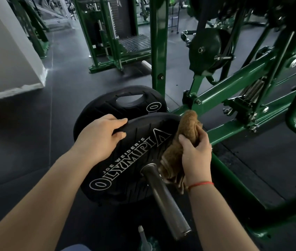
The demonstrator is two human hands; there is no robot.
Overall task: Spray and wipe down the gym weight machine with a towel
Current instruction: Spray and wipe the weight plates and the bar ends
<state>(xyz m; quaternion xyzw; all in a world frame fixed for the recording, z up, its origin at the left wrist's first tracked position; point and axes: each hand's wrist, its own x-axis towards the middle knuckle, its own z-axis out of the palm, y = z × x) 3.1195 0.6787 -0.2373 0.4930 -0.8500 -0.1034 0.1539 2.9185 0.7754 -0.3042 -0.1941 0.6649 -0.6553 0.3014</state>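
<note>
Where the brown towel (181, 142) is bunched against the right side of the front weight plate (125, 185), the right hand (196, 153) grips it with curled fingers. The plate's lettered face spreads leftward from the towel to the left hand (100, 136), which clasps the upper rim; the steel peg (165, 201) juts toward the person.

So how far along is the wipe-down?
Spraying likely done: the spray bottle sits set down below. In hand: left hand grips the front plate by the rim, right hand holds the brown towel against its face. Left, apparently: rear plate, bar sleeve, green frame.
</note>
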